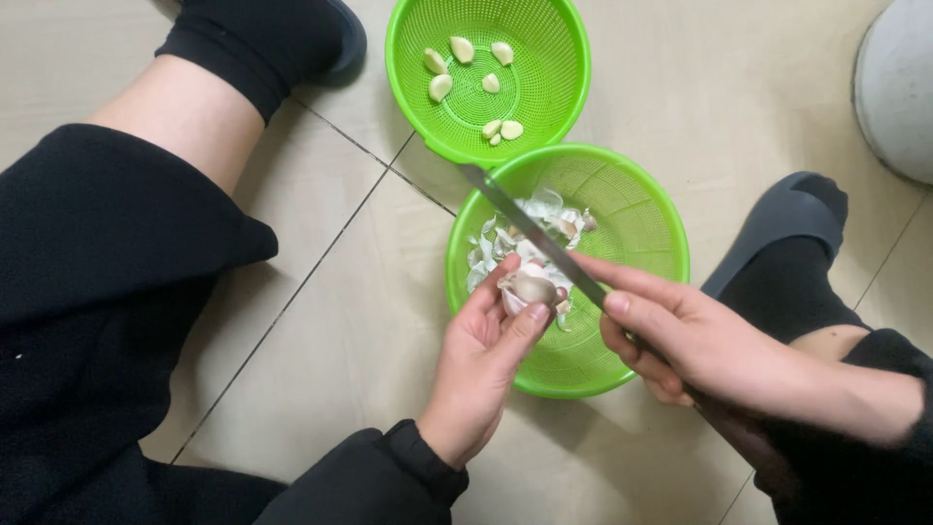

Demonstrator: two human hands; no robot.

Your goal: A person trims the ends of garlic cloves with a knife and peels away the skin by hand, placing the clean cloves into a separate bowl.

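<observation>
Garlic clove, pale and still partly skinned [534,288], is pinched between the thumb and fingers of the left hand [483,365] above the near rim of the lower green plastic mesh basket [637,228]. Against it is laid the long steel blade of a kitchen knife [530,229], whose handle is gripped in the closed right hand [692,342], with the forefinger stretched along the blade. Beneath the clove, a heap of papery white garlic skins [525,233] is gathered in that basket. Just beyond, touching its rim, a second green plastic mesh basket [559,39] is set, in which about seven peeled cream-coloured cloves [440,87] are scattered. Some peeling is thus judged done, with one clove in hand; unpeeled stock cannot be made out. Both baskets are placed on a beige tiled floor [330,321].
</observation>
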